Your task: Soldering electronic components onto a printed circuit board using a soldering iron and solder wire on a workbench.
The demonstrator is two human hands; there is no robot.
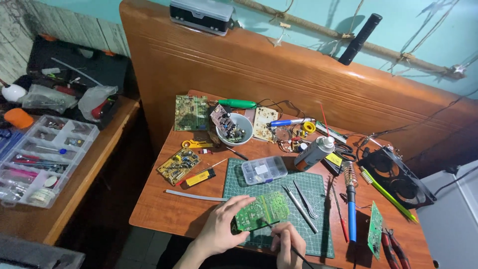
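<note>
Two hands meet over one green circuit board (262, 210) near the front edge of the green cutting mat (318, 187). The left hand (224, 226) pinches the board's left end, thumb beneath and fingers (244, 201) curled over its top edge, so the board stands tilted up off the mat. The right hand (288, 242), just right of the left and lower on the mat, has its fingers pressed together around a thin dark tool (298, 254); the tip end points up-left toward the board's lower edge, though I cannot tell whether it touches. The board lies up and left of the right fingers, its long axis running left to right with a slight rise to the right. It looks pale green with lighter traces, solder side up.

Farther back on the mat lie tweezers (301, 204) and a clear plastic parts box (264, 170). Off the mat's right edge lies a blue-handled soldering iron (351, 209); a white bowl (235, 130) sits beyond the mat's far edge.
</note>
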